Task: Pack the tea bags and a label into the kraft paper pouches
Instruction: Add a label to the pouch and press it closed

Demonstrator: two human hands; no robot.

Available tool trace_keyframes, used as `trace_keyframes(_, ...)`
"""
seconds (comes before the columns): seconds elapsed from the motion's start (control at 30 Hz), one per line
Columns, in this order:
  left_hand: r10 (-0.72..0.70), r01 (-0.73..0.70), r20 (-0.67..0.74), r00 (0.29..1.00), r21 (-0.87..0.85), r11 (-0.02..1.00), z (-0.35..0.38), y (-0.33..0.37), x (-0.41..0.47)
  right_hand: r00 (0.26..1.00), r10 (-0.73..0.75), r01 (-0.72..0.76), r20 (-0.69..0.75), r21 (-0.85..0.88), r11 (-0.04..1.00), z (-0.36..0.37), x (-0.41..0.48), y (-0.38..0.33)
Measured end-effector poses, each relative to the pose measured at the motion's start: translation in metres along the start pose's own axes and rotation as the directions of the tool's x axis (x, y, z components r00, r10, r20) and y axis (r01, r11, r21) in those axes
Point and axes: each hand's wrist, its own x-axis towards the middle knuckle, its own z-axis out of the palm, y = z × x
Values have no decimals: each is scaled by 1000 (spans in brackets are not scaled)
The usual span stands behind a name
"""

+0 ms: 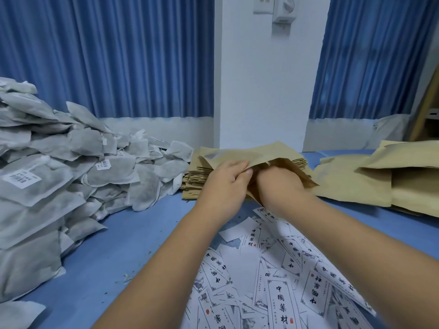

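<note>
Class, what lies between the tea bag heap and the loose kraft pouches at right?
Head view: a stack of flat kraft pouches, with the left hand gripping one pouch, the right hand at its mouth.

Looking like a small hand-packing workroom, going by the heap of tea bags (59,162) piling up on a blue-covered table (107,245), the stack of flat kraft pouches (192,184), the scattered printed labels (280,293), the filled pouches (380,181) lying alongside, and blue curtains (118,55) hanging against a white wall (261,79).
</note>
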Motion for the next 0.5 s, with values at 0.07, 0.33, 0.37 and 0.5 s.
trace_keyframes(0.07, 2, -2, 1, 1000, 8, 1000, -1, 0, 1, 999, 23, -23, 23, 13, 1000, -2, 3, 0)
trace_keyframes(0.33, -46, 45, 23, 999, 37, 998, 0, 3, 1, 989, 26, -37, -147, -67, 997, 2, -3, -3)
trace_keyframes(0.37, -42, 41, 24, 999, 46, 998, 1, 4, 1, 988, 21, -30, -152, -57, 998, 2, -3, -4)
trace_keyframes(0.5, -51, 50, 26, 998, 46, 998, 1, 4, 0, 1000, 17, -18, -15, -2, 1000, 4, 9, -5)
